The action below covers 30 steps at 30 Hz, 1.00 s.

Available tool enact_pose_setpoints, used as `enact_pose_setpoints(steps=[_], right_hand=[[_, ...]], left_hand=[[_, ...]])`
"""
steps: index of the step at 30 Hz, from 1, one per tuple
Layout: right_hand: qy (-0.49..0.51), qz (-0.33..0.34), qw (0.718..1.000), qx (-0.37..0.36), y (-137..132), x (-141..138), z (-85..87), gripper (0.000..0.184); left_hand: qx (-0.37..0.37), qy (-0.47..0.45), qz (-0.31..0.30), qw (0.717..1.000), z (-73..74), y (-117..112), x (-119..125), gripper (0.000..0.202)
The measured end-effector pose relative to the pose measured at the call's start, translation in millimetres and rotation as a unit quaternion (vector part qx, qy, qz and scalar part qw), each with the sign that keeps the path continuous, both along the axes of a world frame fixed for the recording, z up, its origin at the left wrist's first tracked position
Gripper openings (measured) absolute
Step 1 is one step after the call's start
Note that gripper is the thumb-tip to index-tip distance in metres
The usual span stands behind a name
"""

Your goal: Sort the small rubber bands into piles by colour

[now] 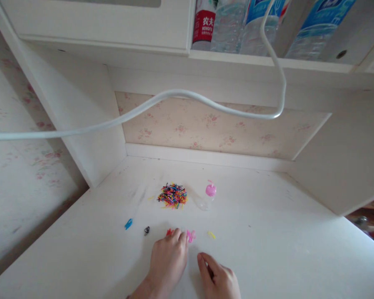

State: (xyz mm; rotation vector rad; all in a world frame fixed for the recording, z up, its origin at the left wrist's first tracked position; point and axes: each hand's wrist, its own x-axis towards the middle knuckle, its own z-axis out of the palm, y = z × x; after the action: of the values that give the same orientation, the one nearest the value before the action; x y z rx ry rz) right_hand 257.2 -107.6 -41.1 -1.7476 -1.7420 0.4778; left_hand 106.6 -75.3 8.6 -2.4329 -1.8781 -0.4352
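My left hand (171,257) is lowered to the white table, its fingers bent together between a small red heap of rubber bands (169,232) and a pink heap of rubber bands (191,236). Whatever its fingertips may hold is hidden. To the right, my right hand (218,277) is closed, thumb against forefinger; I cannot make out anything in the pinch. Farther back lies a mixed pile of colourful rubber bands (173,195). Blue bands (129,224) and black bands (147,230) lie off to the left, yellow bands (211,235) to the right.
A small clear container with a pink apple-shaped top (210,190) is behind the bands. A white cable (180,93) crosses the view above the table (268,249). Overhead, a shelf holds plastic bottles (229,27). Cabinet sides close in the table left and right.
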Motion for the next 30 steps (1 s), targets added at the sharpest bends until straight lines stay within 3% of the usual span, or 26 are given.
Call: enact_pose_setpoints(steps=[5, 11, 15, 18, 24, 30], right_hand=[[0.005, 0.004, 1.000, 0.010, -1, 0, 2.5, 0.058], [0.025, -0.004, 1.000, 0.012, -2, -1, 7.7, 0.060], [0.035, 0.000, 0.999, -0.005, -3, 0, 8.3, 0.060], [0.025, 0.009, 0.999, -0.025, 0, 2, 12.3, 0.059], [-0.062, 0.065, 0.994, -0.058, 24, -11, 50.9, 0.044], [-0.195, 0.085, 0.975, -0.070, 77, -52, 86.4, 0.030]], left_hand=[[-0.025, 0.020, -0.002, 0.999, -3.5, 0, 5, 0.026], [-0.041, -0.002, 0.000, 0.999, 3.7, -4, 3, 0.026], [-0.039, -0.057, 0.000, 0.998, 7.0, -15, -16, 0.025], [-0.034, -0.147, 0.010, 0.988, 0.1, -28, -43, 0.027], [-0.060, -0.378, 0.094, 0.919, -20.3, -49, -88, 0.030], [-0.083, -0.495, 0.144, 0.853, -14.0, -52, -86, 0.044]])
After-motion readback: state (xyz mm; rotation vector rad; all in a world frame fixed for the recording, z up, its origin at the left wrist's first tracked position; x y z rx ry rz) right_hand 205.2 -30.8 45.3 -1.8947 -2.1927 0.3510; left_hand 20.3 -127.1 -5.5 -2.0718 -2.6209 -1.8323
